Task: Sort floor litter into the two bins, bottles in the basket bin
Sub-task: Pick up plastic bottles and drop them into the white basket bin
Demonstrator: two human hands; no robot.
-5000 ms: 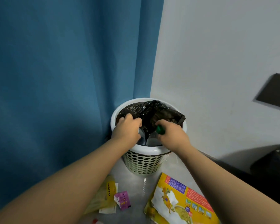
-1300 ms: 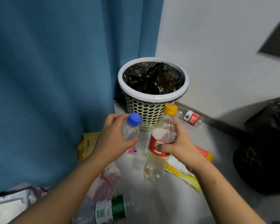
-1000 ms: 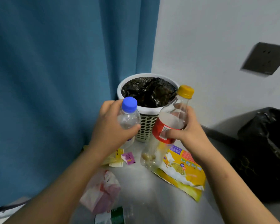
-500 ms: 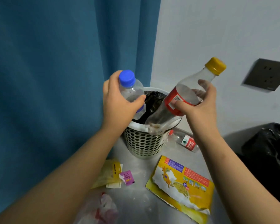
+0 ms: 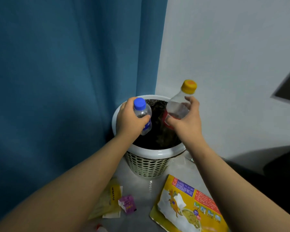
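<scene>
In the head view, both hands are over the mouth of the basket bin [image 5: 157, 153], a white perforated basket lined with a black bag [image 5: 157, 136]. It stands on the floor [image 5: 141, 183] in the corner between the blue curtain [image 5: 65, 81] and the pale wall [image 5: 224, 47].

The left hand [image 5: 129, 120] is curled round the shoulder of the blue-capped bottle [image 5: 141, 113]. This small clear bottle is close to upright, with its cap up and its base pointing down at the left half of the liner.

The right hand [image 5: 186, 122] grips the yellow-capped bottle [image 5: 178, 106] round its upper body. This longer bottle leans, with its cap up and tipped to the right. Its red-labelled lower part runs down and left toward the middle of the opening, where it blurs into the dark liner.

The relation that matters is vertical: each bottle's base lies inside the outline of the rim, directly below its hand. A simple release would therefore probably drop each bottle in base first. The leaning bottle is the likelier one to catch the far rim with its cap end. Whether either base is already below rim level cannot be told from this angle.

The litter on the floor in front of the basket is not bottles and would belong in the other bin:
- a large yellow packet [image 5: 187, 203]
- a small purple wrapper [image 5: 128, 202]
- a pale yellow wrapper [image 5: 111, 197]

A dark mass [image 5: 274, 166] at the right edge may be that other bin, though this is unclear.
</scene>
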